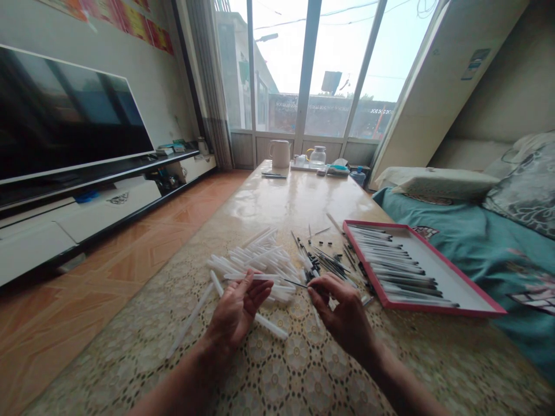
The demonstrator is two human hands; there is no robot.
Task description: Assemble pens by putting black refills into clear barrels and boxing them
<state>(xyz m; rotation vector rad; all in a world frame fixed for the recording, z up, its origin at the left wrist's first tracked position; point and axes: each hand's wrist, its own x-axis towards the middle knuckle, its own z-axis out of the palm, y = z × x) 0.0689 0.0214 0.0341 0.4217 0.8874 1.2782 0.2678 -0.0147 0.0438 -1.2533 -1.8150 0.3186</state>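
Between the thumb and fingers of my left hand [239, 303] lies a white pen barrel [260, 277], held nearly level and pointing right. My right hand [340, 306] pinches a thin dark pen refill [296, 282], its tip aimed left at the barrel's end. A small gap seems to part the two. Behind my left hand spreads a heap of white pen barrels [264, 254]. Beyond my right hand lie dark refills [332, 263] and small black caps [330, 243]. One loose barrel [272, 327] rests just below my left hand.
At the right, a pink-rimmed tray [416, 312] holds a row of pens [399, 266]. A kettle [280, 153], a glass jug [318, 156] and a tissue pack [337, 167] stand at the table's far end. A sofa [455, 231] borders the table's right side.
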